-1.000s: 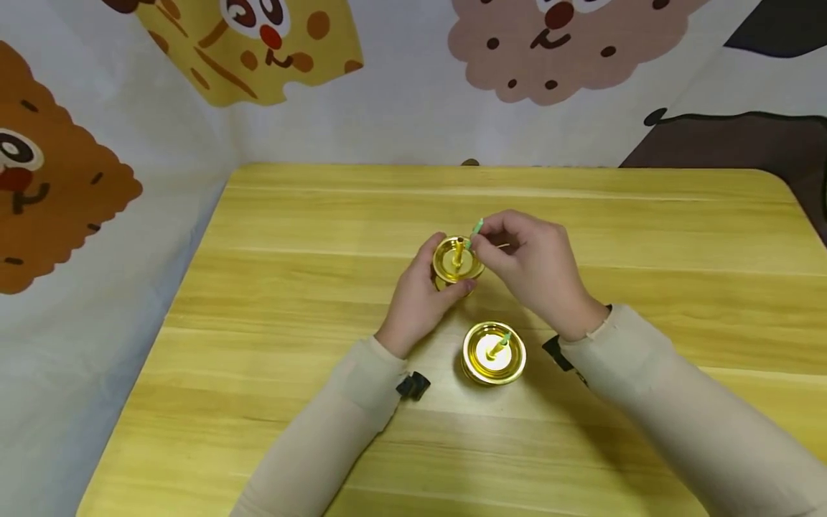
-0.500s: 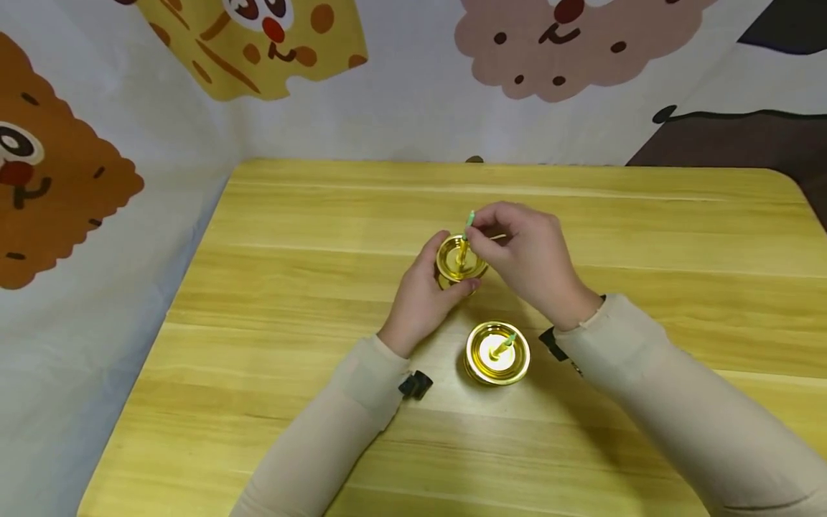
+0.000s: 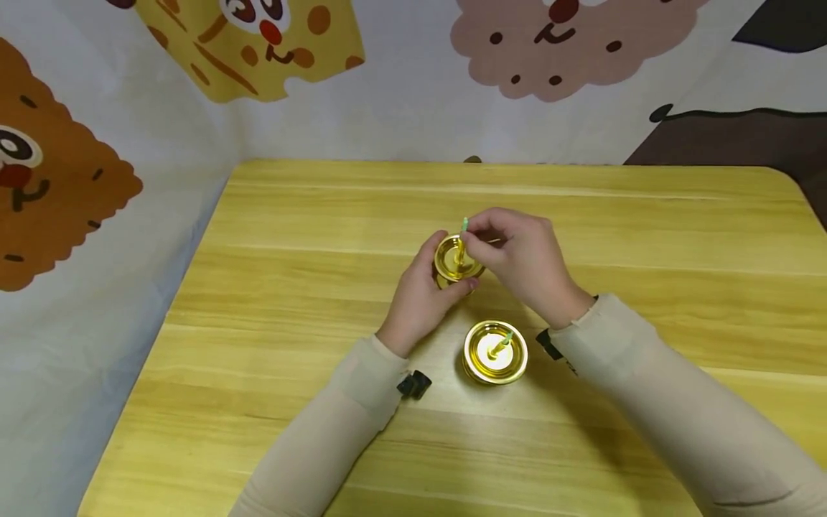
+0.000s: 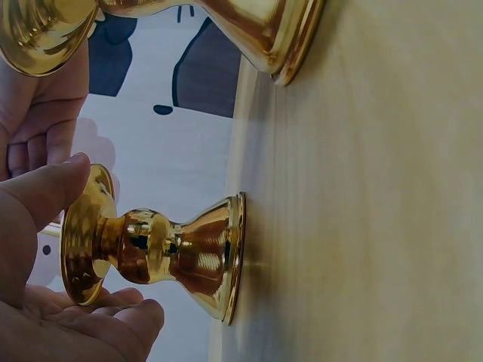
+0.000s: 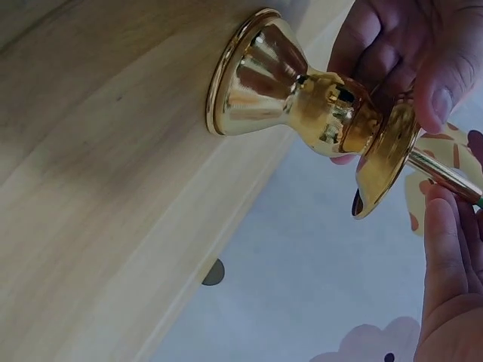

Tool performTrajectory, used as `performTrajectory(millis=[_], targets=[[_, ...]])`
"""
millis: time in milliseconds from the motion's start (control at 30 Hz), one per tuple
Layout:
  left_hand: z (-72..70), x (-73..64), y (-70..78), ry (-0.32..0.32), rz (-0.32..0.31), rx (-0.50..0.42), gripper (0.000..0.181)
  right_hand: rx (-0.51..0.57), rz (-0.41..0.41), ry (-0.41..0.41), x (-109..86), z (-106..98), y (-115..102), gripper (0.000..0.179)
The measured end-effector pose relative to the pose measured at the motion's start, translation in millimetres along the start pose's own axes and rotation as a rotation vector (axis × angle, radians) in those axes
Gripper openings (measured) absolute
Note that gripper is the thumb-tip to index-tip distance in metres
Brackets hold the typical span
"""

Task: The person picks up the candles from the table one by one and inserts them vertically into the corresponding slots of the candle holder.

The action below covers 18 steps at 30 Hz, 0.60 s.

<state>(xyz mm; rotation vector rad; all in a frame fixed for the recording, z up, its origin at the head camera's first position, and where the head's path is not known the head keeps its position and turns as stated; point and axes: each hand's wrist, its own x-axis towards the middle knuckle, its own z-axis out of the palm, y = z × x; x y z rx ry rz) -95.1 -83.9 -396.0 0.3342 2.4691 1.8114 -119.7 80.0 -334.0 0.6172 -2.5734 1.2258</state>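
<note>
In the head view my left hand [image 3: 416, 305] holds a shiny gold candle holder [image 3: 451, 268] by its round dish, thumb on the near side. The left wrist view shows the holder's flared base [image 4: 211, 260] down at the tabletop. My right hand [image 3: 526, 255] pinches a thin green candle [image 3: 465, 223], upright at the top of the holder's central tube [image 5: 445, 176]. Its lower end is hidden by the fingers. Nearer to me stands a second gold candle holder [image 3: 474, 366], with a green candle [image 3: 507, 337] in its tube, touched by neither hand.
Both holders stand on a light wooden table [image 3: 291, 273]. Behind it and to the left hangs a pale cloth [image 3: 388, 122] printed with cartoon biscuits and cheese. Dark camera straps [image 3: 413, 385] show at the wrists.
My right hand has brought the green candle left from beside the tube to over its top, turned it upright and lowered it slightly. The left hand keeps holding the dish; the second holder stays put.
</note>
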Motion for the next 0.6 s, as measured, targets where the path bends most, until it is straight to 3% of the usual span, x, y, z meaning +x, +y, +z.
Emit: performTrajectory(millis=[233, 467, 600], targets=[[-3.0, -0.4, -3.6, 0.001, -0.04, 0.008, 0.075, 0.022, 0.045, -0.04, 1.6, 5, 1, 0.004], [-4.4, 0.6, -3.3, -0.002, -0.101, 0.075, 0.093, 0.028, 0.05, -0.041, -5.2, 1, 5, 0.011], [-7.9, 1.7, -1.8, -0.003, -0.103, 0.13, 0.095, 0.06, 0.073, -0.043, -14.0, -6, 9, 0.015]])
